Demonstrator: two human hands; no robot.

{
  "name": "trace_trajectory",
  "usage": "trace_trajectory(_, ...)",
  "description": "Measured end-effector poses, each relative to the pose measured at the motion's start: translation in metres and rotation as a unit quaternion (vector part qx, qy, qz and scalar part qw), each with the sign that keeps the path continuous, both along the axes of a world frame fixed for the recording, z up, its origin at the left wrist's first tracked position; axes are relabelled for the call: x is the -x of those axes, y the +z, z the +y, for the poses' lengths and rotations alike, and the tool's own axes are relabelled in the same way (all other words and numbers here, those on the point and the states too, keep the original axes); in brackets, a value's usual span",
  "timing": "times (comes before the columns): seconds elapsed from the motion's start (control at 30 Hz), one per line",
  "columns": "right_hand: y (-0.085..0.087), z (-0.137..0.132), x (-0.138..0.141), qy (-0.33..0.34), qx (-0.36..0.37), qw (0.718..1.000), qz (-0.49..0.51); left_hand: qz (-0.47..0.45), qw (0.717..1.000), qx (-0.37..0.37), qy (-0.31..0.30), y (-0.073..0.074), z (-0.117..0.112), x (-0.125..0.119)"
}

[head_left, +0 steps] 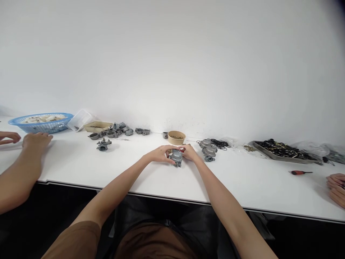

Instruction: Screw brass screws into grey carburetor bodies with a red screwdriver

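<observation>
A grey metal carburetor [176, 157] is on the white table in front of me, between my two hands. My left hand [159, 154] grips it from the left, thumb at the near side and fingers over the far side. At its right, my right hand [189, 152] has its fingers closed around a small red object [182, 149]; most of that object is hidden, so its kind is unclear. Some brass-coloured small parts [170, 151] show behind my left fingers. Just beyond stands a round paper tub [176, 138] holding many small brass-coloured pieces.
More carburetors [208, 148] sit right, beside black rubber rings [220, 144]. Another carburetor [103, 144] and grey bowls [111, 134] lie left. Further off are a blue basket [44, 126], metal tray [283, 157] and red screwdriver [298, 172]. Other people's hands [36, 140] rest at both sides.
</observation>
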State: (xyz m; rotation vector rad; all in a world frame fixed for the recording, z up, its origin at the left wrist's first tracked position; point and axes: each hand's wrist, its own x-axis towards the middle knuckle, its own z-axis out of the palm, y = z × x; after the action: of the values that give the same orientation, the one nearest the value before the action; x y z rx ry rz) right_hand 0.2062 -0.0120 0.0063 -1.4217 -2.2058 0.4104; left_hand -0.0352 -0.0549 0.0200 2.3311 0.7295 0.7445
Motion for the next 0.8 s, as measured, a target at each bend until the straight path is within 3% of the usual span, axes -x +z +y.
trace_trajectory(0.13, 0.002, -0.001, 0.005, 0.001, 0.006, 1.0, -0.013, -0.001, 1.0, -0.003, 0.001, 0.0, 0.0, 0.0)
trace_trajectory(0.27, 0.022, -0.01, 0.002, -0.012, -0.016, 0.998, 0.06, 0.008, 1.0, 0.002, 0.015, 0.001, -0.002, 0.0)
trace_trajectory(0.37, 0.043, -0.024, -0.002, 0.098, -0.022, 0.983, 0.154, 0.016, 0.999, 0.002, 0.03, 0.003, -0.004, 0.002)
trace_trajectory(0.47, 0.057, -0.039, 0.001, 0.227, 0.054, 0.961, 0.148, 0.019, 0.999, 0.008, 0.034, 0.005, -0.004, 0.004)
trace_trajectory(0.63, 0.054, -0.049, 0.015, 0.259, 0.053, 0.96, 0.093, -0.007, 0.999, 0.02, 0.024, 0.007, -0.002, 0.007)
trace_trajectory(0.8, 0.05, -0.05, 0.016, 0.217, 0.056, 0.968, 0.112, -0.066, 0.996, 0.058, 0.021, 0.0, -0.002, 0.005)
